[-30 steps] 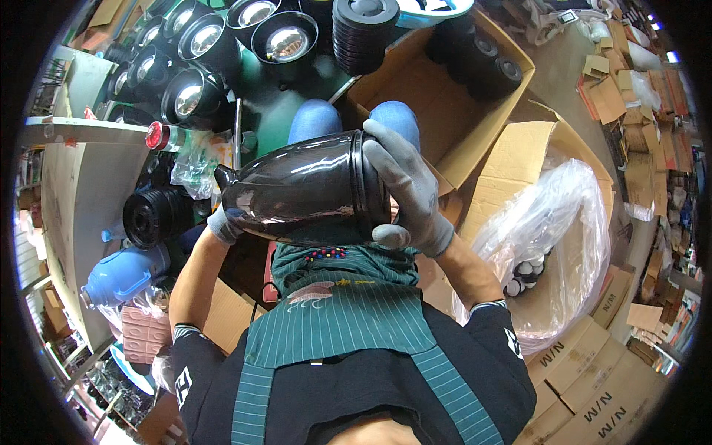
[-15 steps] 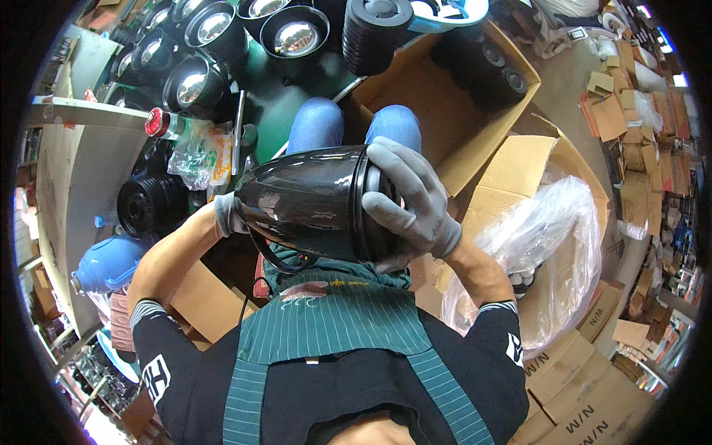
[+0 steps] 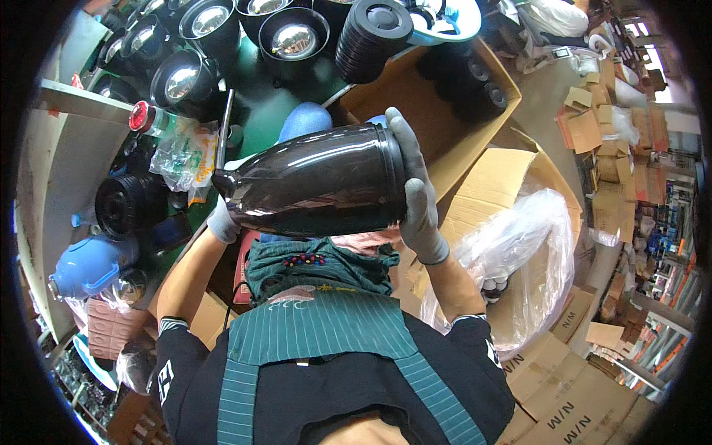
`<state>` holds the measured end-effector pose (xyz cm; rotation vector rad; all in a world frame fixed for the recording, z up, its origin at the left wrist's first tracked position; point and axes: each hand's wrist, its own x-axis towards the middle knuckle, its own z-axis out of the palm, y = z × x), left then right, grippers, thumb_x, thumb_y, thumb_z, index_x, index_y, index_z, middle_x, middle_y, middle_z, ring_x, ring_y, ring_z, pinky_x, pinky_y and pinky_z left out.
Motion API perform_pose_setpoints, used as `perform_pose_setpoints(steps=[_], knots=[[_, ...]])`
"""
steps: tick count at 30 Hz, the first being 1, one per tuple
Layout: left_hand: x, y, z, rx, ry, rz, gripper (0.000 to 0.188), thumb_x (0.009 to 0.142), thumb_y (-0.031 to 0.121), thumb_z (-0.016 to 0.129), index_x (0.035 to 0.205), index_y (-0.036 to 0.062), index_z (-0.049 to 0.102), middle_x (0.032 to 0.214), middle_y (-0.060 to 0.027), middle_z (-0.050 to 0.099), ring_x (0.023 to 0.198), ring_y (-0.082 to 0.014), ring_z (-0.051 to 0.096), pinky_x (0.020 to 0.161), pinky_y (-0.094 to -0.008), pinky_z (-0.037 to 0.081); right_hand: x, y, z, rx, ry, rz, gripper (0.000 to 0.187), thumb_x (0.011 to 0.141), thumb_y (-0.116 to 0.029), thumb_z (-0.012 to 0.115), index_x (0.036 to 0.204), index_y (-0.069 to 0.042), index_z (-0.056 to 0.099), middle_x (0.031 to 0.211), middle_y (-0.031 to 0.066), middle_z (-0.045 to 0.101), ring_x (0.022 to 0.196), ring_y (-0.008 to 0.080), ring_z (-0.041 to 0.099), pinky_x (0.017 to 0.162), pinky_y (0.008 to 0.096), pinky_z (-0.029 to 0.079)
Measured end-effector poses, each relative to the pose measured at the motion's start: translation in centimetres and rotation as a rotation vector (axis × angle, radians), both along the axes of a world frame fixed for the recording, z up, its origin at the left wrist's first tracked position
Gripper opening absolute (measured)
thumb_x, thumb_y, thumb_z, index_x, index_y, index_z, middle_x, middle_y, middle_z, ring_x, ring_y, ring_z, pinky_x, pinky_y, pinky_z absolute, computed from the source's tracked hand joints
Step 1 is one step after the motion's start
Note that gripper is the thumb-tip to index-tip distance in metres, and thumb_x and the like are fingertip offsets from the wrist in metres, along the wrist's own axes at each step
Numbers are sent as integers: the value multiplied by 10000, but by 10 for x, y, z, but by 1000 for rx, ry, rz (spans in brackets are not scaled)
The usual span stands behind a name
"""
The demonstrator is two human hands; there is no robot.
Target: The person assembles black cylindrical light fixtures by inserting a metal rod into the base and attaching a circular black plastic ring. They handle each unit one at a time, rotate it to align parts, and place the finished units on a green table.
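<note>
Across my lap lies a glossy black thermal jug (image 3: pixel 319 182), held on its side between my two gloved hands. Its narrow spout end points left, and its wide end is on the right. My right hand (image 3: pixel 418 196) presses against the wide end, thumb and fingers around the rim. At the spout end, my left hand (image 3: pixel 224 222) supports the jug from beneath; most of its fingers are hidden behind the body. The jug's handle does not show.
Black vessels with shiny liners (image 3: pixel 293 38) and a stack of black discs (image 3: pixel 374 33) stand on the green bench (image 3: pixel 259 104). Right are an open carton (image 3: pixel 475 122) and a box with a clear plastic bag (image 3: pixel 530 245). A blue jug (image 3: pixel 89 267) sits left.
The jug has turned about its length, so the handle seen earlier is hidden and the spout shows. It has risen slightly; my right hand has shifted from covering the end to its rim.
</note>
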<state>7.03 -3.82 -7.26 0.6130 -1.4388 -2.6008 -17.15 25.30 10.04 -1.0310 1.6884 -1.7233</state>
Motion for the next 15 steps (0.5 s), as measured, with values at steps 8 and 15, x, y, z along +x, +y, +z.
perform_pose_setpoints(steps=[8, 15], knots=[[-46, 22, 105, -796, -18, 116, 507, 815, 107, 846, 1297, -13, 747, 1200, -131, 802, 1088, -163, 739, 1019, -346, 573, -10, 4, 17, 148, -457, 191, 875, 1147, -581, 402, 1766, -37, 107, 1787, 144, 248, 1643, 264, 236, 1341, 380, 130], [-47, 28, 118, -781, 40, 93, 536, 831, 126, 849, 1330, -28, 727, 1223, -132, 795, 1122, -194, 745, 1038, -350, 569, 8, -4, 5, 222, -279, -12, 808, 1180, -550, 336, 1736, 20, 199, 1793, 190, 256, 1663, 280, 217, 1346, 380, 138]])
